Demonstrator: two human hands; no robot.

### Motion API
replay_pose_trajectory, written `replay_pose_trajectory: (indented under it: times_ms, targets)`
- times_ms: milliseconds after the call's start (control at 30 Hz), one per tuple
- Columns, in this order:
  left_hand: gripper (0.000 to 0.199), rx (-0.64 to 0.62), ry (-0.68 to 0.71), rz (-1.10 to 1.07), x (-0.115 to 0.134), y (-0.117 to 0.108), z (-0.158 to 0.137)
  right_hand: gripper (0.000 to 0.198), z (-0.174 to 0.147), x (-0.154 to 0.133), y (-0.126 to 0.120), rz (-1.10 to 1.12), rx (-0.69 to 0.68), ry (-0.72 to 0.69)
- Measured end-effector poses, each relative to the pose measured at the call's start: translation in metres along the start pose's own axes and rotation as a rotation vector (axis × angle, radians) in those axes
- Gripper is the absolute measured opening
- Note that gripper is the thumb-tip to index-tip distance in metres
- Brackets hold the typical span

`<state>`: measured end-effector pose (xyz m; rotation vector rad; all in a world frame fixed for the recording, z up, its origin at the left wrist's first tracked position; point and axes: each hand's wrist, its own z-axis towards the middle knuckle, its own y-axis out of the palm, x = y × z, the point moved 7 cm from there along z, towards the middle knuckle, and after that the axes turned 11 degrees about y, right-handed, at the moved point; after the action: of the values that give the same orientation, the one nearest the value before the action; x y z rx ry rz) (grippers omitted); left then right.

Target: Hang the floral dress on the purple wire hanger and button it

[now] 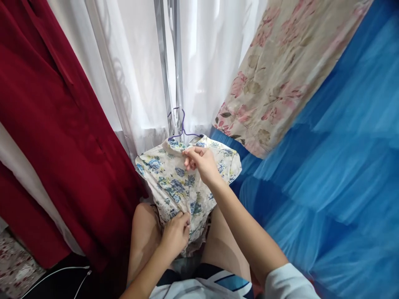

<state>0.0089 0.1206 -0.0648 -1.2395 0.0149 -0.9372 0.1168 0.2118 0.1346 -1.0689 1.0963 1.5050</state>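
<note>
A white shirt with blue flowers point(176, 182) hangs on a purple hanger point(183, 132) in front of my knees. My right hand point(201, 163) is at the shirt's front just below the collar, thumb and index finger pinched on the cloth edge. Lower down, my left hand point(176, 232) has its fingers closed on the front of the shirt near the middle opening. The shirt's lower end drops between my thighs, partly hidden by my left hand and forearm.
White curtains point(140, 74) hang behind the hanger, with grey straps point(177, 66) running down. Red cloth point(65, 137) is at the left, flowered cloth point(264, 87) and blue tulle point(336, 187) at the right. A white cable point(62, 268) lies at lower left.
</note>
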Motion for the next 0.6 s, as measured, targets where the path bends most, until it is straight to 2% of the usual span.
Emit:
replay_pose_trajectory:
  times_ms: [67,100,200,267,333,433,533,600]
  targets:
    - [0.012,0.125,-0.004,-0.102,-0.007,-0.024,0.014,0.018,-0.009,0.001,0.003,-0.062,-0.016,-0.025]
    - [0.013,0.219,0.0,-0.138,-0.009,-0.044,0.024,0.019,-0.013,0.002,0.002,-0.083,-0.012,-0.036]
    - [0.032,0.539,0.097,-0.186,0.004,-0.118,0.058,0.022,-0.022,-0.001,-0.001,-0.132,-0.001,-0.075]
    - [0.039,0.634,0.231,-0.177,0.024,-0.158,0.082,0.023,-0.024,-0.005,-0.003,-0.159,-0.003,-0.103]
    - [0.031,0.578,0.333,-0.123,0.044,-0.177,0.105,0.023,-0.024,-0.007,-0.004,-0.18,-0.012,-0.12]
    - [0.021,0.521,0.399,-0.044,0.063,-0.184,0.124,0.022,-0.021,0.0,-0.006,-0.255,0.041,-0.151]
    - [0.023,0.644,0.359,-0.083,0.061,-0.196,0.125,0.02,-0.017,0.019,-0.013,-0.425,0.183,-0.208]
    - [0.025,0.781,0.306,-0.161,0.043,-0.214,0.122,0.02,-0.018,0.036,-0.018,-0.512,0.22,-0.197]
